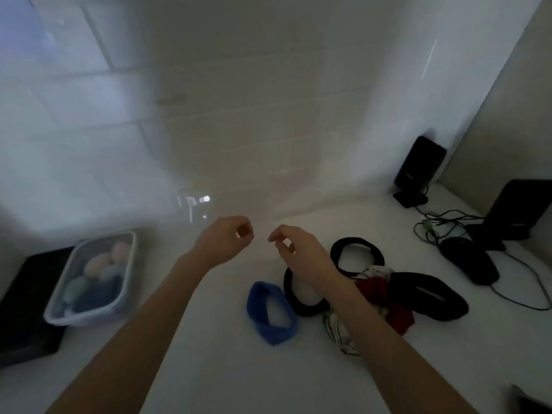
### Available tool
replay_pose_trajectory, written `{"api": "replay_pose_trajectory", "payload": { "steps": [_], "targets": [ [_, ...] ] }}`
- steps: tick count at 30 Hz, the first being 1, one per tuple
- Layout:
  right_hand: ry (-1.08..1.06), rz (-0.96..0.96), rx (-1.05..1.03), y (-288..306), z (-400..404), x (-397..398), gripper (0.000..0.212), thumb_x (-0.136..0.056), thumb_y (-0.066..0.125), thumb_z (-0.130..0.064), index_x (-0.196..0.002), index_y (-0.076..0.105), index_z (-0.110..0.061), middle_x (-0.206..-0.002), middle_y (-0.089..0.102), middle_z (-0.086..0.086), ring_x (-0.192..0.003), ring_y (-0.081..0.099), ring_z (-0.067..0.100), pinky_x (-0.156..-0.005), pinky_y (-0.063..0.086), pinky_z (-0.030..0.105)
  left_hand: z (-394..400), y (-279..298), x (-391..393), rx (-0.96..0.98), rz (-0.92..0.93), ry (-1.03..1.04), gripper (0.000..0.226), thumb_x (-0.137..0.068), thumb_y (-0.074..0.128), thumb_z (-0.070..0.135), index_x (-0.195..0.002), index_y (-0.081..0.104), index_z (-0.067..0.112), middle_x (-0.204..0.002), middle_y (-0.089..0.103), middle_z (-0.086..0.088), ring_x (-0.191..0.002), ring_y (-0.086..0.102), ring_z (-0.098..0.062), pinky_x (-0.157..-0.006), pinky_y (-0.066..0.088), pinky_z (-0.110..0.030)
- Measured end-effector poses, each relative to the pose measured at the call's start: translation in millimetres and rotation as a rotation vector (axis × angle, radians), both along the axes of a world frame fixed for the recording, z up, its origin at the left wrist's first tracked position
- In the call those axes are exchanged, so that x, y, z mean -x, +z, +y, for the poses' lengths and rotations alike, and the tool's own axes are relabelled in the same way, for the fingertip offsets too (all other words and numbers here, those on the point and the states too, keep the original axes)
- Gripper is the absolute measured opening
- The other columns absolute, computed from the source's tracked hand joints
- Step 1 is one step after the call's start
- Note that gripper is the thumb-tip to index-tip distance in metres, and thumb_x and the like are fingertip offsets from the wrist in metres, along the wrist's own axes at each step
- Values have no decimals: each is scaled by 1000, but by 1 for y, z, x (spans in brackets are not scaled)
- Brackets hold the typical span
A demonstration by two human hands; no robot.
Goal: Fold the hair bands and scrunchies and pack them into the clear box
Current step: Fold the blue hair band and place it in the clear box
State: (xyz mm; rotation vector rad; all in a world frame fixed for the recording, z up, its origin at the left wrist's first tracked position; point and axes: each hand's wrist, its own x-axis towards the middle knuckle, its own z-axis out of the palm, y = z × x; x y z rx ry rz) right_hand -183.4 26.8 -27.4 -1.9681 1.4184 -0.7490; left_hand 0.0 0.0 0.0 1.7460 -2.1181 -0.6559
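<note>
My left hand (230,239) and my right hand (294,249) hover side by side above the white table, fingers curled loosely, holding nothing. The clear box (64,319) sits at the left with pink, pale green and blue bands folded inside. A blue hair band (270,313) lies below my hands. A black band (294,304) lies partly under my right wrist. Another black band (357,243) lies right of my right hand. A wide black band (430,295) lies at the right beside a red scrunchie (373,289) and a striped white one (337,334).
A black flat object (24,309) lies under and left of the box. Two black speakers (419,171) (519,210), a black mouse (469,259) and tangled cables (442,225) fill the back right corner. A tiled wall stands behind the table.
</note>
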Motion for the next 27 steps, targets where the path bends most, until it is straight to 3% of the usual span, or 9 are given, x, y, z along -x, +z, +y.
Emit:
{"api": "replay_pose_trajectory", "payload": {
  "steps": [6,10,13,15,19,23,27],
  "targets": [
    [4,3,169,-41,-2,-5,18,-94,47,-14,-102,63,-18,-103,61,-3,-79,54,11,-75,43,22,10,-43,-6,357,-72,98,5,-87,54,27,-85,59,27,-77,58,15,-69,57,-11,-63,42,-27],
    [-67,11,354,-49,11,-1,15,-92,50,-17,-100,61,-24,-99,60,-6,-83,54,11,-75,45,27,37,-78,-7,732,-109,161,10,-84,53,20,-91,61,19,-83,63,5,-84,58,-21,-77,31,-29],
    [-218,-85,382,-52,40,-6,8,-91,53,-19,-93,57,-26,-74,54,-8,-61,51,9,-61,46,30,65,-96,2,878,-47,173,19,-79,51,20,-93,63,18,-92,67,1,-97,53,-21,-84,26,-29],
    [-220,-49,336,-56,56,-13,7,-89,56,-31,-95,56,-27,-68,54,-6,-59,50,10,-62,49,37,77,-100,10,900,5,82,21,-77,50,18,-91,64,17,-92,67,2,-96,47,-15,-83,27,-27],
    [-240,197,349,-71,76,-28,42,-82,50,-61,-111,56,-30,-91,57,-10,-89,53,13,-80,45,36,82,-110,10,803,36,-90,35,-68,41,15,-94,65,15,-95,67,1,-93,49,-16,-79,29,-25],
    [-238,422,439,-81,90,-25,57,-78,41,-70,-121,49,-34,-113,57,-11,-108,46,13,-84,27,28,80,-116,6,667,111,-146,35,-73,40,10,-98,65,12,-98,66,-2,-93,54,-22,-80,41,-29],
    [-197,467,418,-85,91,-20,65,-74,51,-69,-129,44,-36,-121,55,-11,-116,43,13,-91,24,30,77,-112,9,713,208,-130,31,-71,41,9,-87,67,12,-88,67,-3,-87,50,-15,-74,44,-30]
  ]
}}
